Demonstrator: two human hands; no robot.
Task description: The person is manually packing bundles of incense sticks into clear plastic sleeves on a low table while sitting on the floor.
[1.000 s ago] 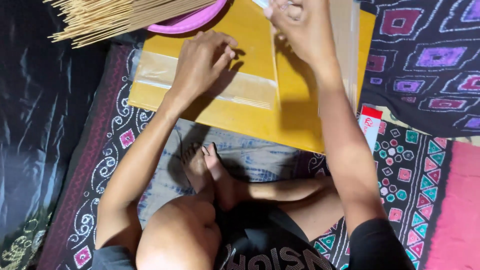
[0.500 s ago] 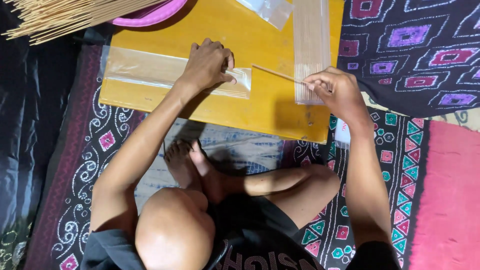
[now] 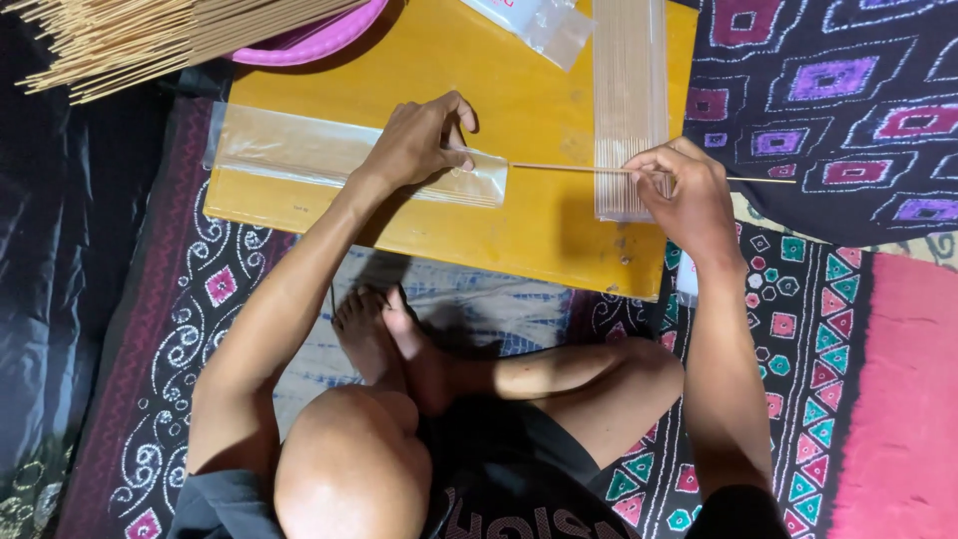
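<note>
**A:** Start with the big things. What's laid out?

**B:** A patterned floor cloth (image 3: 828, 329) with a yellow board (image 3: 539, 100) on it serving as the bench. A pink basin (image 3: 309, 40) sits at its far edge, with a loose heap of bamboo sticks (image 3: 130, 40) across it. On the board lie a long clear sleeve (image 3: 299, 155) running sideways and a second packed sleeve of sticks (image 3: 629, 100) lying lengthwise.

**A:** And the stick being worked?

**B:** A single thin stick (image 3: 569, 168) lies level between the hands, its tip at the mouth of the long sleeve. I'd judge it very light, stiff but easy to snap, so best pinched near the trailing half and pushed straight. The sleeve looks slick and floppy and needs pinning.

**A:** The hands?

**B:** The left hand (image 3: 419, 140) rests palm-down on the sleeve's open end, fingers (image 3: 461, 108) spread and pressing it flat, forearm reaching in diagonally. The right hand (image 3: 689, 190) has its fingertips closed in a pinch on the stick, wrist bent, over the packed sleeve's near end.
</note>
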